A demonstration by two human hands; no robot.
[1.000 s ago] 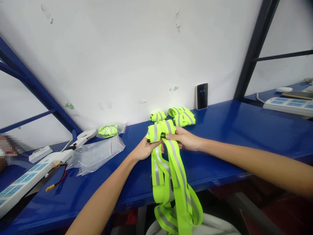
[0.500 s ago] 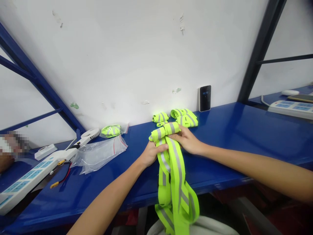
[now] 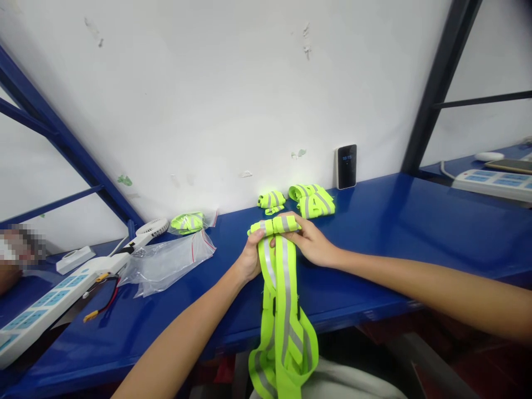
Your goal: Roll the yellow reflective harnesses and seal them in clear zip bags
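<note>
Both hands grip a neon-yellow reflective strap (image 3: 286,277) with grey stripes, rolled up at its top end. My left hand (image 3: 250,256) is closed on the left end of the roll, thumb on top. On the right end, my right hand (image 3: 310,239) is closed too, its fingers partly hidden behind the roll. The loose lengths hang down over the table's front edge towards the lap. Just beyond the hands lie a small rolled reflective strap (image 3: 271,200) and a larger folded bundle of reflective straps (image 3: 311,200), by the wall.
Left on the blue table (image 3: 374,221) are a bagged reflective strap (image 3: 187,223), a clear zip bag (image 3: 170,264), a small fan (image 3: 152,228), a power strip (image 3: 45,302) and a red-black cable (image 3: 108,299). A black-fronted device (image 3: 346,166) leans on the wall. Part of another person shows far left.
The rolled end has come slightly left and turned more level in both hands. The hanging lengths have swung a little left. The view has shifted slightly.
</note>
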